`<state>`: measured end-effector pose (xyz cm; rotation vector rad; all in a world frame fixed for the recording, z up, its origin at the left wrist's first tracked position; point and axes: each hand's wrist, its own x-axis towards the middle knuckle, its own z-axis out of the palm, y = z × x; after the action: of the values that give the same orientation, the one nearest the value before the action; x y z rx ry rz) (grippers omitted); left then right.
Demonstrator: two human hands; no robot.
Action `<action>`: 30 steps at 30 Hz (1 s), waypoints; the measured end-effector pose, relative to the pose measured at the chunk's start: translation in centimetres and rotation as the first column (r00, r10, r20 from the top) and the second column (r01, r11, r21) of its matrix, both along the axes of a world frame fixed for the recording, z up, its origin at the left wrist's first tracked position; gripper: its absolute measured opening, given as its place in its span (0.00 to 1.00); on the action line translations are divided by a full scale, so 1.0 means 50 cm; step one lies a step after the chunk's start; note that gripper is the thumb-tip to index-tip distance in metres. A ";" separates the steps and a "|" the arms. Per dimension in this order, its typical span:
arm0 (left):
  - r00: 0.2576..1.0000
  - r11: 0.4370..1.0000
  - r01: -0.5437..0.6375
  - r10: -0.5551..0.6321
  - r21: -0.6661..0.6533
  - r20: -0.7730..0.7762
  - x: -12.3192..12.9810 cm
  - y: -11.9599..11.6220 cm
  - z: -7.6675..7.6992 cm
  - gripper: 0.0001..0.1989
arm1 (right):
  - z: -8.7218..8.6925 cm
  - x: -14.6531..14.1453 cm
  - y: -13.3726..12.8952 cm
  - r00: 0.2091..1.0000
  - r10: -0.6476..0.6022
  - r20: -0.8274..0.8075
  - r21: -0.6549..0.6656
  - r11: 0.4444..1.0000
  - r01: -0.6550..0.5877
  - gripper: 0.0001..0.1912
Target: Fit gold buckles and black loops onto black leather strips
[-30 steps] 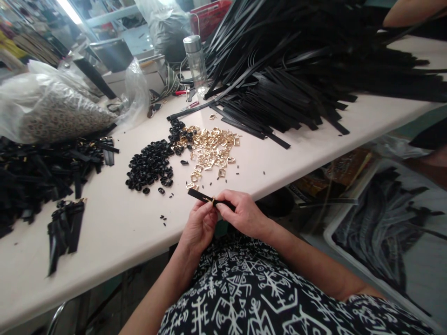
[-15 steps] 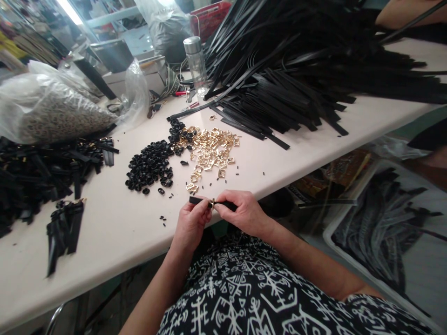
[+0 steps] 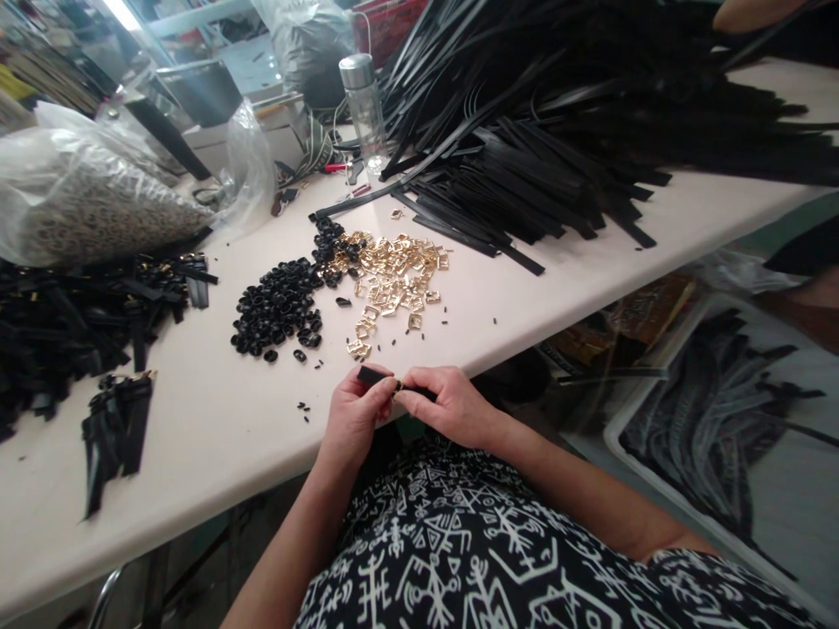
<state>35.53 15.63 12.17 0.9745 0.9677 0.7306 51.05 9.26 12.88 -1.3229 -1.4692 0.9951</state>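
A short black strap (image 3: 371, 376) runs between my two hands at the table's front edge. My left hand (image 3: 354, 411) pinches it near its free end, thumb on top. From the other side my right hand (image 3: 452, 404) grips the same strap, fingers closed around it. A small gold buckle (image 3: 398, 385) sits on the strap between my fingertips, mostly covered by them. Just beyond my hands lie a pile of gold buckles (image 3: 399, 271) and a heap of black strap loops (image 3: 279, 306). Tiny black bits (image 3: 303, 409) are scattered close by.
Long black straps (image 3: 537, 175) cover the back right. A glass bottle (image 3: 365, 114) stands behind the piles. At left are a plastic bag of small parts (image 3: 98, 196) and bundled buckled straps (image 3: 121, 428). A bin of straps (image 3: 701, 428) sits low at right.
The strap's free end has tilted slightly, and my fingers have closed further over the buckle. The whole view has shifted a little. Both hands keep hold of the strap.
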 end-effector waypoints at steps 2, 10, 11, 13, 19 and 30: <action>1.000 1.000 0.001 -0.001 -0.018 0.018 -0.002 -0.002 0.000 0.13 | 0.000 -0.003 -0.001 1.000 0.007 -0.022 -0.028 1.000 -0.008 0.11; 0.994 0.997 0.017 -0.009 -0.072 0.106 -0.010 -0.004 -0.004 0.11 | -0.006 -0.006 -0.003 0.982 -0.009 -0.187 -0.178 0.984 -0.025 0.14; 0.994 0.998 0.013 -0.007 -0.060 0.107 -0.010 -0.004 -0.006 0.10 | -0.008 -0.006 -0.003 0.983 -0.006 -0.186 -0.179 0.983 -0.028 0.14; 0.994 0.999 0.006 0.000 -0.053 0.110 -0.009 -0.004 -0.008 0.10 | -0.010 -0.006 -0.003 0.986 0.011 -0.164 -0.160 0.986 -0.038 0.14; 0.988 0.984 0.026 0.002 -0.179 0.153 -0.002 -0.001 0.005 0.14 | -0.004 -0.002 -0.003 0.982 0.086 -0.168 -0.118 0.987 -0.107 0.13; 0.983 0.987 0.144 -0.134 0.077 -0.124 -0.016 -0.008 0.013 0.15 | -0.009 0.002 -0.008 0.986 0.163 -0.030 -0.134 0.977 -0.166 0.11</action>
<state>34.73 15.24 12.83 1.1595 0.9659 0.6064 51.14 8.85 12.45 -1.2992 -1.5385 1.2304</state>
